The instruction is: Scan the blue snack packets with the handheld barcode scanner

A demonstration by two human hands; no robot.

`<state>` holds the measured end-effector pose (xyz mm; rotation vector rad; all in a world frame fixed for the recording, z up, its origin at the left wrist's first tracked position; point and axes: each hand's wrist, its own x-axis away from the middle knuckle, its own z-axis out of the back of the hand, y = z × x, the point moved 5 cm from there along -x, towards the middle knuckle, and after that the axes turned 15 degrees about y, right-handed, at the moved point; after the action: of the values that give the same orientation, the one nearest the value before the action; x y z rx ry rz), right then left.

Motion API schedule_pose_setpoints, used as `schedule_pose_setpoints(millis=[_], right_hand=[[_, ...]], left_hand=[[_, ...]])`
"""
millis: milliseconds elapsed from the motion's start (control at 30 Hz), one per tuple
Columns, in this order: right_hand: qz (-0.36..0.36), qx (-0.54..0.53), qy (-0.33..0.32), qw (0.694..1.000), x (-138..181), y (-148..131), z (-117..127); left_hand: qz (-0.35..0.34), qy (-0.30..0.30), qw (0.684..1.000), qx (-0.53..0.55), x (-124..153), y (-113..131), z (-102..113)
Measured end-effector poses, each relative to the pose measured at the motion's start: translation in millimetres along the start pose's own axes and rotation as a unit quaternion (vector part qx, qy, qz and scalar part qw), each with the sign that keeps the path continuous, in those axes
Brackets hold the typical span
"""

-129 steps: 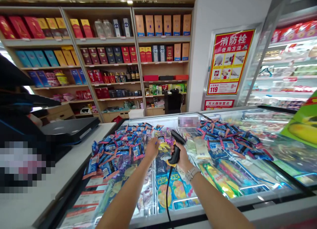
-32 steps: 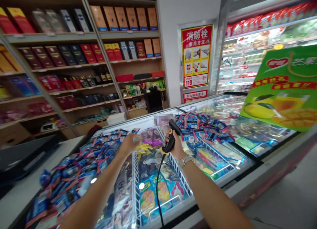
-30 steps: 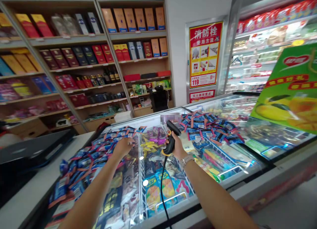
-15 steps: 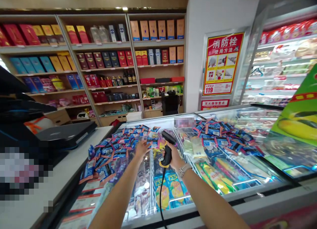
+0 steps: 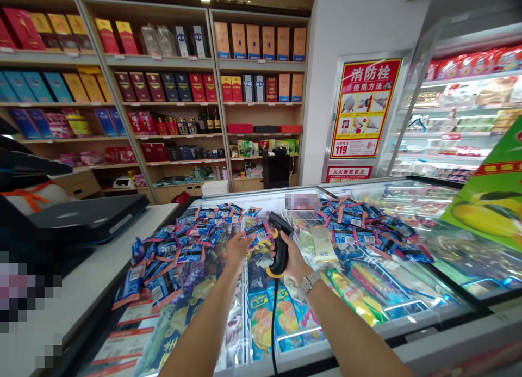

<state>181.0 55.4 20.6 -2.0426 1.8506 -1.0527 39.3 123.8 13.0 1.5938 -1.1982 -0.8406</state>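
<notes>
My right hand (image 5: pixel 294 260) is closed round the grip of a black barcode scanner (image 5: pixel 279 245) with a yellow collar; its cable hangs down toward me. The scanner's head points left at a small blue and red snack packet (image 5: pixel 256 233) that my left hand (image 5: pixel 237 248) pinches and lifts just above the freezer's glass lid (image 5: pixel 411 311). A heap of the same blue packets (image 5: pixel 179 249) lies on the glass to the left of my left hand. Another heap of blue packets (image 5: pixel 367 230) lies to the right of the scanner.
Ice-cream packs (image 5: pixel 277 322) show under the glass. A white counter (image 5: pixel 81 290) with a dark laptop (image 5: pixel 87 216) stands at the left. Shelves of boxed bottles (image 5: pixel 171 94) fill the back wall. A red poster (image 5: pixel 362 107), an open chiller (image 5: pixel 465 121) and a green carton (image 5: pixel 489 203) are at the right.
My left hand went left to the heap of packets, took one and brought it back in front of the scanner. The view swung right and then back.
</notes>
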Motion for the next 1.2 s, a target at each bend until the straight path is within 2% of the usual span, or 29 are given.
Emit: schedule_pose_setpoints(millis=[100, 167, 267, 367, 500, 567, 633, 767, 833, 900, 1033, 1100, 1167, 1200], right_hand=[[0.001, 0.009, 0.004, 1.000, 2, -7, 1], [0.028, 0.030, 0.009, 0.999, 5, -12, 0], [0.159, 0.101, 0.046, 0.981, 9, -26, -1], [0.282, 0.235, 0.076, 0.927, 16, -39, 0], [0.318, 0.434, 0.063, 0.841, 23, -41, 2], [0.328, 0.473, 0.059, 0.816, 26, -41, 3], [0.328, 0.467, 0.059, 0.819, 26, -40, 4], [0.301, 0.417, 0.053, 0.856, 22, -38, 7], [0.293, 0.409, 0.047, 0.863, 20, -37, 8], [0.299, 0.418, 0.043, 0.857, 21, -38, 7], [0.318, 0.485, 0.048, 0.813, 28, -43, 2], [0.312, 0.507, 0.059, 0.801, 30, -45, 1], [0.303, 0.497, 0.065, 0.811, 31, -45, 0], [0.297, 0.474, 0.063, 0.826, 31, -45, 0]], left_hand=[[0.002, -0.063, 0.997, -0.043, 6, 0, -7], [-0.004, -0.078, 0.996, -0.047, 8, 0, -8], [-0.021, -0.036, 0.999, -0.009, 6, 3, -3], [-0.032, 0.032, 0.998, 0.044, 2, 4, 4], [-0.037, 0.058, 0.997, 0.043, 0, 3, 7], [-0.039, 0.066, 0.997, 0.034, 0, 3, 7], [-0.041, 0.069, 0.996, 0.026, 0, 3, 7], [-0.040, 0.074, 0.996, 0.015, 0, 3, 7], [-0.036, 0.078, 0.996, 0.020, -1, 2, 8], [-0.030, 0.074, 0.996, 0.029, -2, 1, 8], [-0.024, 0.078, 0.996, 0.038, -3, 0, 8], [-0.029, 0.086, 0.995, 0.033, -4, 0, 8], [-0.033, 0.084, 0.995, 0.033, -4, 0, 7], [-0.033, 0.082, 0.995, 0.034, -4, 1, 7]])
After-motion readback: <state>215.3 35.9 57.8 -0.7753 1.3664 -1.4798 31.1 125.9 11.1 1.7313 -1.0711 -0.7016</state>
